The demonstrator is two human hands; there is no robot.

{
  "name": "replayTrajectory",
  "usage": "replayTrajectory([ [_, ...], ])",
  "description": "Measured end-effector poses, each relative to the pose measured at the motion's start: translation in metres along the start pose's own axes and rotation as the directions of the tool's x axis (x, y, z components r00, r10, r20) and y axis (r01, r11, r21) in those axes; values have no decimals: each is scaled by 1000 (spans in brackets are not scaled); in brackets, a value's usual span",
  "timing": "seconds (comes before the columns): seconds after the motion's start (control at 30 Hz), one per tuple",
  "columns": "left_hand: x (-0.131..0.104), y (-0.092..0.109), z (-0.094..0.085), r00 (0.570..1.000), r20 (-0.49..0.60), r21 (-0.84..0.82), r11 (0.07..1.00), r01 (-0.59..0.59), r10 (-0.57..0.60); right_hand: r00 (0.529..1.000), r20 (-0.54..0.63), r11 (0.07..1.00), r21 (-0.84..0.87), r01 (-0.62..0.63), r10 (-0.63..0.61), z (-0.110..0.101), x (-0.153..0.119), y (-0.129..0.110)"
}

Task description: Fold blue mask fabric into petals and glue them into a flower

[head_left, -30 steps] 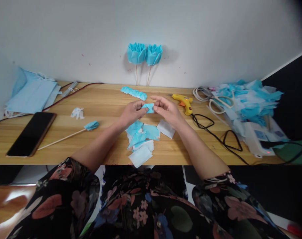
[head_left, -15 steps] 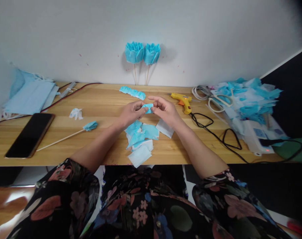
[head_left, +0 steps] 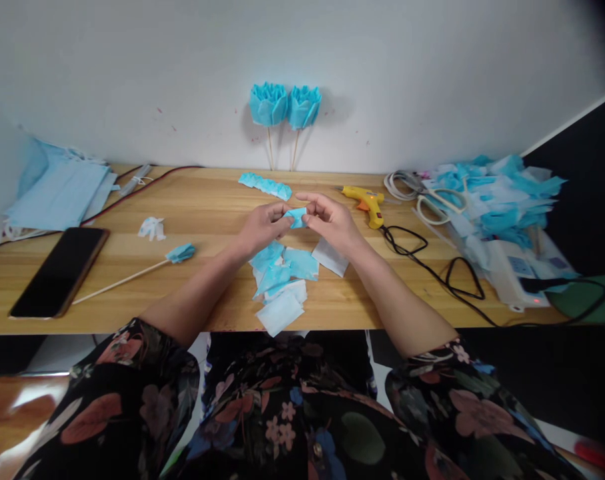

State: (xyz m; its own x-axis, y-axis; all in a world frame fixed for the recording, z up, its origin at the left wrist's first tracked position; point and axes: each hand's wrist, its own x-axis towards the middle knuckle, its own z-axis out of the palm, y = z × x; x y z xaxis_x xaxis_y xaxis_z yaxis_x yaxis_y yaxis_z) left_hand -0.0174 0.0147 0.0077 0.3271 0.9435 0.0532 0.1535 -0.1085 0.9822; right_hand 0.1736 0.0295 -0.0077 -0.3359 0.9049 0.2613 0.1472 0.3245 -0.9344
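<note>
Between both hands is a small piece of blue fabric [head_left: 297, 217], its sides pinched by the thumbs and fingers. My left hand [head_left: 264, 227] is closed on its left edge. My right hand [head_left: 331, 220] grips the right edge, with the index finger stretched out above. Just below the hands lies a loose pile of blue and white fabric pieces [head_left: 282, 283], one pale piece [head_left: 331, 257] partly under my right wrist. Behind the hands rests a pleated blue strip [head_left: 265, 186]. To the left lies a wooden stick with a small rolled blue bud [head_left: 181, 253].
Two blue fabric flowers [head_left: 269, 105] on sticks lean against the wall. At right are a yellow glue gun [head_left: 366, 201] with a black cord, scissors [head_left: 441, 205], a scrap heap [head_left: 502, 193] and a power strip [head_left: 517, 280]. Face masks [head_left: 57, 187] and a phone [head_left: 60, 272] lie left.
Both hands stay in almost the same place. The blue piece between them has shifted shape slightly, its upper edge now dipping a little.
</note>
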Motion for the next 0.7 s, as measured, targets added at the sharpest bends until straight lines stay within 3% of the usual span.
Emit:
replayTrajectory([
  [0.7,-2,3,1,999,-20,57,998,-33,34,1000,1,1000,1,8,-8,1,0,3],
])
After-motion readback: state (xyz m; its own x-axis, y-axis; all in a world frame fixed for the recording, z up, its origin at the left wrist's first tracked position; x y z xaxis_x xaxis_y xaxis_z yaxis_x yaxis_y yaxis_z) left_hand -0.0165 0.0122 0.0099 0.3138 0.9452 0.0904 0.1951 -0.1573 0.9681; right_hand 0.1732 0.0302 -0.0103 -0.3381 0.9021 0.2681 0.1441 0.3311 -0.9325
